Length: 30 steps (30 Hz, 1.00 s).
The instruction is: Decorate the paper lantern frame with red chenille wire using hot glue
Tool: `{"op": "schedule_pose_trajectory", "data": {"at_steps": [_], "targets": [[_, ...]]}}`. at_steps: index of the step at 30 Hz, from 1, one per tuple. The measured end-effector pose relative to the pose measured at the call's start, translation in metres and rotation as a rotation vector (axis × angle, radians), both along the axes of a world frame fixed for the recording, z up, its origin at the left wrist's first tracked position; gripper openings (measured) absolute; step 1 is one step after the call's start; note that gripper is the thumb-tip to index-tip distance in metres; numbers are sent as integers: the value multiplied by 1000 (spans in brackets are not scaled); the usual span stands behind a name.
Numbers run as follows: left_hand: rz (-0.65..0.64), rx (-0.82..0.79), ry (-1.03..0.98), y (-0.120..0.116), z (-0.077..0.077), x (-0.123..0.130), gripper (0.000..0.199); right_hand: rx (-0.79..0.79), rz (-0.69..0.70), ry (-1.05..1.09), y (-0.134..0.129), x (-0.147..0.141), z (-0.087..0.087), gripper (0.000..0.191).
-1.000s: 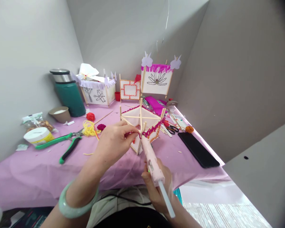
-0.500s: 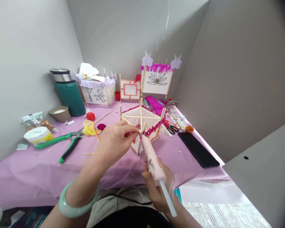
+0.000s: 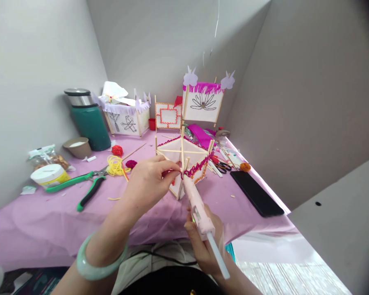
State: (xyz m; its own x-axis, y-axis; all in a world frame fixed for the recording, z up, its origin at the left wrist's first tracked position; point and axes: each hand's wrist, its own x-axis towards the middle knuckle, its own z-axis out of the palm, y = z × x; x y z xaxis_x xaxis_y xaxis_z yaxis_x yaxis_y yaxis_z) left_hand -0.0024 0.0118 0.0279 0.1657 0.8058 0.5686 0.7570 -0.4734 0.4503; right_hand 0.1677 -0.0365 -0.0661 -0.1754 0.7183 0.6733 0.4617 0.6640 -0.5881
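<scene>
Left hand's (image 3: pixel 147 182) grip pinches magenta cord (image 3: pixel 181 173); right hand's (image 3: pixel 203 250) grip clasps glue gun (image 3: pixel 193 196); its nozzle (image 3: pixel 186 178) is best held steady, clear of the fingertips (image 3: pixel 174 175).

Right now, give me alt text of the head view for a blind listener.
The right hand holds a pink glue gun at the near corner of a stick-framed paper box, where the left hand pinches magenta yarn; green-handled pliers and a smartphone lie on a purple tablecloth.
</scene>
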Motion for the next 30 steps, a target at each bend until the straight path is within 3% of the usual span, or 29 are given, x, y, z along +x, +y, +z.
{"op": "schedule_pose_trajectory", "data": {"at_steps": [11, 30], "targets": [[-38, -62, -24, 2, 3, -2, 11, -17, 15, 12, -1, 2, -5, 27], [21, 23, 9, 2, 5, 5, 11, 8, 8, 19, 0, 2, -3, 32]]}}
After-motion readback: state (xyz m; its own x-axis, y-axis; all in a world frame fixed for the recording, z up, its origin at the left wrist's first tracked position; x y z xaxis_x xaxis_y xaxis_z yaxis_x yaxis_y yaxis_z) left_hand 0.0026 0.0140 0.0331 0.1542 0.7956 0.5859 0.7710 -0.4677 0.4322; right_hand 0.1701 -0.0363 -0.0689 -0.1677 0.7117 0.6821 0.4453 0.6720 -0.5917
